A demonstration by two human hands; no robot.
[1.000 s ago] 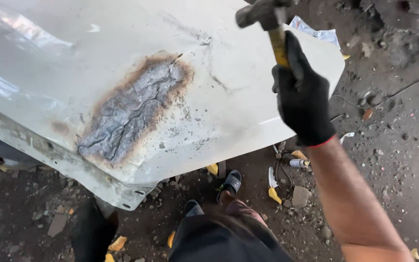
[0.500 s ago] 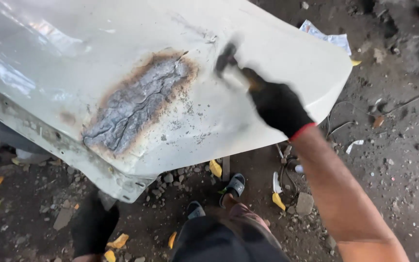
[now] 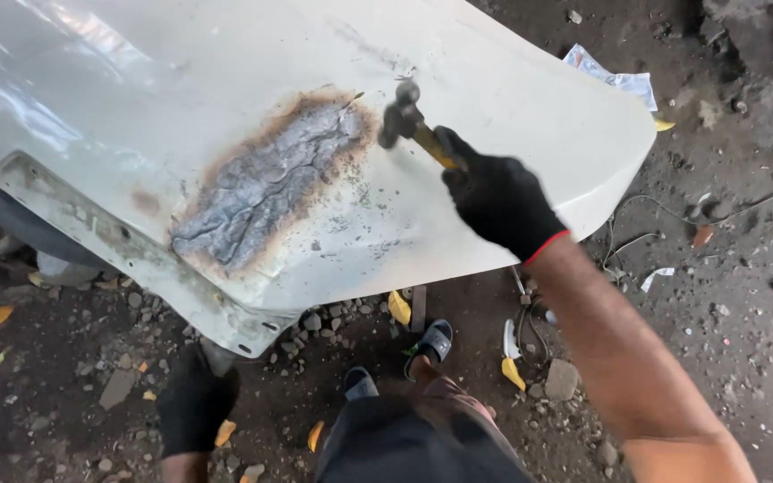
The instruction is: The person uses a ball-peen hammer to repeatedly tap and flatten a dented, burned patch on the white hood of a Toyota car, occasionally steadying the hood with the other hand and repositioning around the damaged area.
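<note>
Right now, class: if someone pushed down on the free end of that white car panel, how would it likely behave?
The white car panel is broad, thin and curved, so it would probably flex rather than stay rigid. It seems held only at its lower edge by the left hand, so it may rock or tip. The scorched patch looks weakened and could give first.

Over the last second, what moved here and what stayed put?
The right hand swung the hammer down from above the panel's far edge to the burnt patch, keeping its grip. The left hand stayed low under the white body panel, which did not visibly shift.
</note>
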